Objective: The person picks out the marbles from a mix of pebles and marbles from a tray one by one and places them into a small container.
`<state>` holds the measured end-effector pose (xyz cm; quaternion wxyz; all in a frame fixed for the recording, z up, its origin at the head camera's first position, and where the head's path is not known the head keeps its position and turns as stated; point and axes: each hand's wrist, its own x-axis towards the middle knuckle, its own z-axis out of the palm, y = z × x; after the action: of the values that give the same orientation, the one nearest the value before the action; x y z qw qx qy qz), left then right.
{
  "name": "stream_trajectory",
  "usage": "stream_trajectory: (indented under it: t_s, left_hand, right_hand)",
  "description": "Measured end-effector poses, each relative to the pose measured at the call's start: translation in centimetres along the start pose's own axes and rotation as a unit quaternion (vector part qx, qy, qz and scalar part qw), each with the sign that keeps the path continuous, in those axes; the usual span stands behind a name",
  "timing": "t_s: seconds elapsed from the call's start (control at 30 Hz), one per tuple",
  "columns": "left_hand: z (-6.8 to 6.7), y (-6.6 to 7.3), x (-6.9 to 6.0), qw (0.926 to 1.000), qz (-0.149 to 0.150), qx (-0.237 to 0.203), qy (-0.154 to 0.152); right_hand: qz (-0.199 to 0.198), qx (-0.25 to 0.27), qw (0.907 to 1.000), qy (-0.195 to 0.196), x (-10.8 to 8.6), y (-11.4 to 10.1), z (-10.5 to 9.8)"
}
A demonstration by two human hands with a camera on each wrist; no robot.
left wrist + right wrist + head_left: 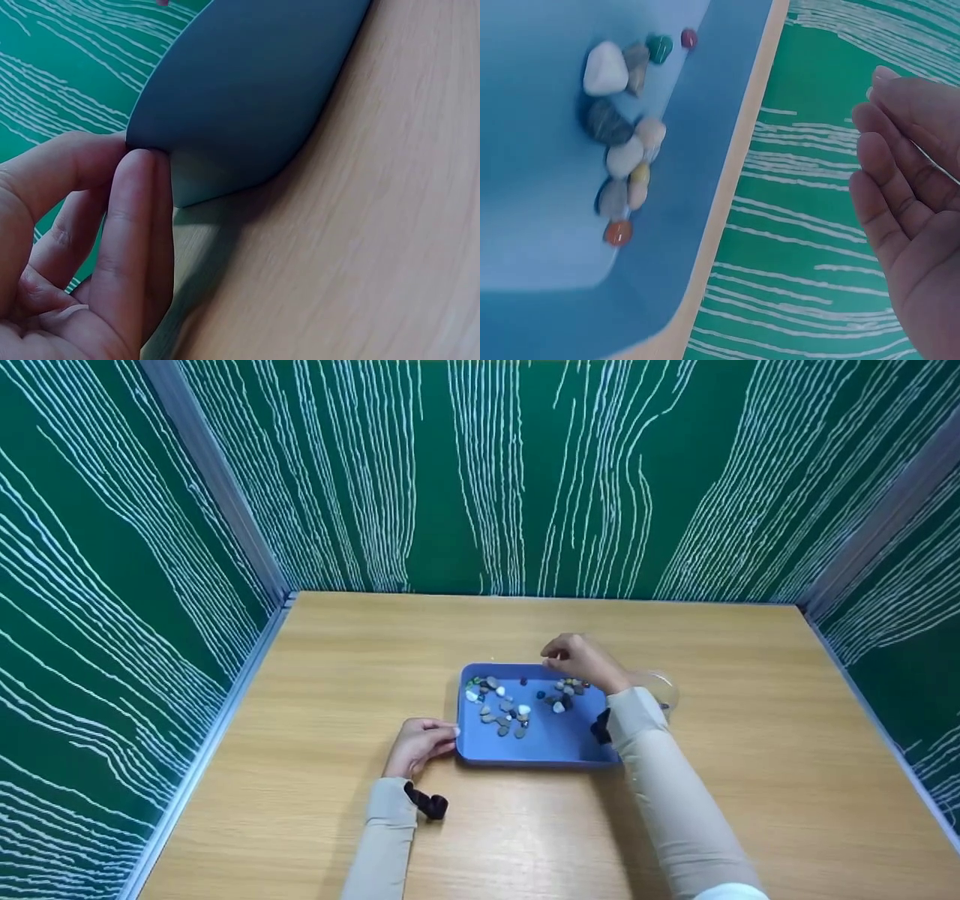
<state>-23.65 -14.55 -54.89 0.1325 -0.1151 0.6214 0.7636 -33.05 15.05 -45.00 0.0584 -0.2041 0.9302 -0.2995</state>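
Observation:
A shallow blue tray (551,739) lies on the table with several pebbles in it. One loose group of pebbles (507,706) spreads over its left half, and another sits towards the far right. My left hand (421,744) pinches the tray's left edge between thumb and fingers, as the left wrist view also shows. Over the far right edge hovers my right hand (589,660), fingers loosely bent, nothing visible in them. The right wrist view shows a white stone (606,69), a dark green one (660,48), a small red one (689,38) and an orange one (618,232).
A clear round container (663,690) stands right of the tray, partly hidden behind my right forearm. The wooden tabletop (337,675) extends around the tray. Green walls (435,495) with white wavy lines enclose its back and sides.

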Motion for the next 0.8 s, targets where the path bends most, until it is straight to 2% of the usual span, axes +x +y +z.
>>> stream_trajectory:
  t_s: [0.4, 0.8]
  left_hand:
    - [-0.2, -0.1, 0.0, 0.9999, 0.005, 0.005, -0.013]
    - [-0.1, -0.2, 0.2, 1.0000, 0.004, -0.002, -0.001]
  right_hand:
    - [-0.008, 0.006, 0.9994, -0.032, 1.6, -2.0, 1.7]
    - [-0.024, 0.020, 0.9972, -0.068, 2.7, -3.0, 3.1]
